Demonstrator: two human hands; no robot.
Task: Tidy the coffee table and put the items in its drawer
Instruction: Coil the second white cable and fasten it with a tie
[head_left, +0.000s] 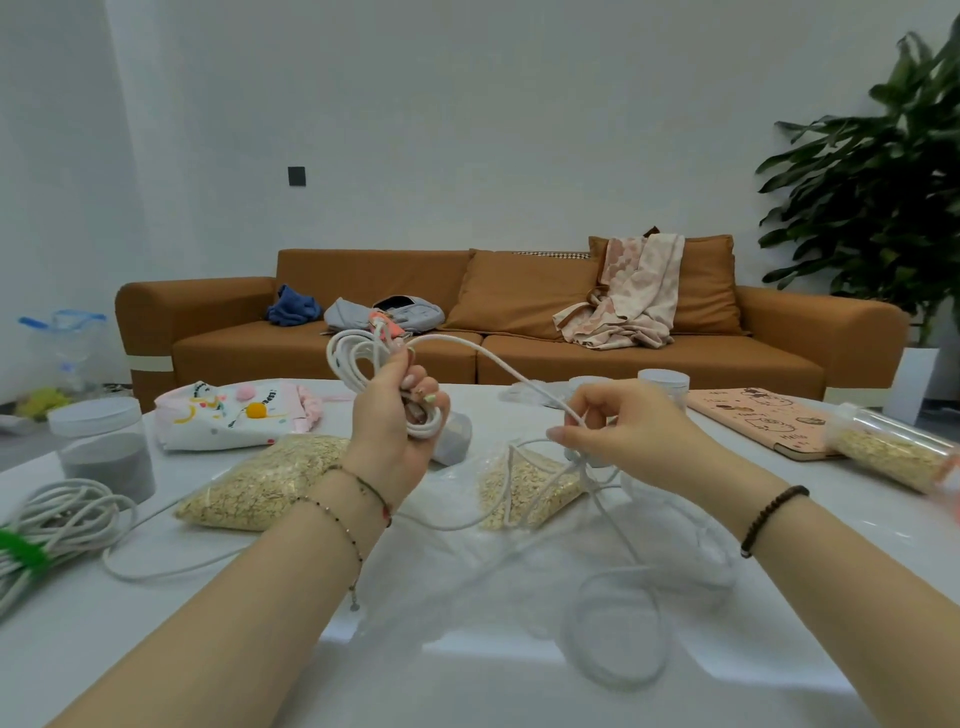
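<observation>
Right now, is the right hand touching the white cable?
Touching. The head view shows the right hand pinching the white cable, while the left hand grips its coiled part.

The white counter (171, 639) carries a cable bundle (47, 525) and grey jar (104, 447) at its left edge, two oat bags (260, 483) (524, 488) centrally, a notebook (763, 421) and oat tube (883, 452) at the right, and white cable (618, 623) slack near the front edge.

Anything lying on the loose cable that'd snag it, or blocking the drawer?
Nothing visible pins it. The white cable runs from the coil in the left hand through the right hand; its slack drapes over a bag of oats and loops free on the table. The drawer is out of view.
</observation>
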